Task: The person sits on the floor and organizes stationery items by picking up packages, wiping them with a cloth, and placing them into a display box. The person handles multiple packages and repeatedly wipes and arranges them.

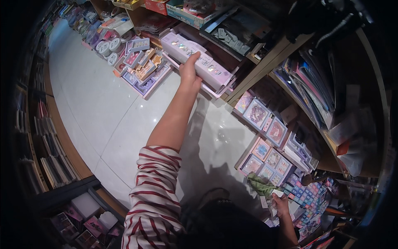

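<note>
My left hand [190, 70], at the end of a striped sleeve, grips a long pale-pink cardboard box [196, 59] with shiny lettering; its thumb lies on top and the fingers are mostly hidden. The box is tilted beside the lower shelf, over a pink tray [214, 93]. At lower right, my right hand [280, 204] pinches a small white piece [277, 193] and some crumpled clear or white material. A crumpled green cloth [261, 184] lies against it, beside a tray of small framed boxes [266, 160].
Stacked jewellery boxes [146, 67] and white round tubs [114, 45] line the floor by the shelves. Wooden uprights [270, 65] and folders [314, 90] stand at right. A left shelf [67, 140] holds books. Cosmetic palettes [63, 225] lie at lower left.
</note>
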Demonstrator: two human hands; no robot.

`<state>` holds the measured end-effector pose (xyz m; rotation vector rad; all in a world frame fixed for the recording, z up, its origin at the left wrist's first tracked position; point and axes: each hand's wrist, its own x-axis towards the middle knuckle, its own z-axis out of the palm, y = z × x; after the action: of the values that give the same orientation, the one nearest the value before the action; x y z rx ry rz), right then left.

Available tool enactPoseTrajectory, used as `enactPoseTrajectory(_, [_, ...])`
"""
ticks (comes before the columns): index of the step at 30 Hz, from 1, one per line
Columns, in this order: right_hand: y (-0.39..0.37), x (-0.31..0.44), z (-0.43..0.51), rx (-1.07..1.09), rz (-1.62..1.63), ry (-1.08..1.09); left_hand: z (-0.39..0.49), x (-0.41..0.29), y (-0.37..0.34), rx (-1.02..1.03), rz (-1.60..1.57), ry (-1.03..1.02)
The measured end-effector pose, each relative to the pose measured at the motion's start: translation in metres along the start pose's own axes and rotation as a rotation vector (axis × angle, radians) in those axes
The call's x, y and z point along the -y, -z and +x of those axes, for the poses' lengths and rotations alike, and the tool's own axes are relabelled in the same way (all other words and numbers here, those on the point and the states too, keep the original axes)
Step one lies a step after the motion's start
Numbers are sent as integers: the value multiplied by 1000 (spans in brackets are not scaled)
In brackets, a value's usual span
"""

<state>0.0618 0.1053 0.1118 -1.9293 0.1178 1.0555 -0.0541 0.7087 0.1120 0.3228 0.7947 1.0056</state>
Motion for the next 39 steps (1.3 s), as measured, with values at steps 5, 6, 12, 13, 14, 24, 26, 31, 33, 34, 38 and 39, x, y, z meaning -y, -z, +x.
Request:
enactPoseTrajectory(5, [7, -7, -7, -8, -20, 35, -24, -11, 52, 144, -10, -125])
enactPoseTrajectory(6, [7, -8, -7, -6, -18, 52, -36, -14, 66, 180, -23, -99])
enactPoseTrajectory(12, [6, -13, -6, 18, 10, 53, -123, -41, 170, 43, 0, -59])
enactPoseTrajectory(13, [5, -13, -4, 24, 18, 65, -135, -49, 190, 13, 2, -73])
enactPoseTrajectory(14, [4, -13, -3, 35, 21, 94, -149, -57, 211, 37, 16, -58])
enactPoseTrajectory(24, [-20, -3, 5, 114, 27, 54, -250, -95, 350, -70, 221, 201])
enactPoseTrajectory(26, [-24, 1, 4, 139, 20, 55, -228, -92, 348, -17, 388, 328])
enactPoseTrajectory(31, [-24, 5, -3, 135, 23, 30, -133, -64, 303, 288, 704, 687])
enactPoseTrajectory(33, [-25, 2, -7, 85, 24, 29, -93, -49, 269, 431, 867, 795])
enactPoseTrajectory(34, [-25, 0, -9, 73, -1, 43, -76, -39, 251, 439, 973, 798])
enactPoseTrajectory(38, [-27, 0, -17, 147, -54, 7, -35, 7, 176, 566, 1253, 580])
enactPoseTrajectory(39, [-28, 3, -19, 178, -67, -8, -33, 18, 161, 577, 1344, 500])
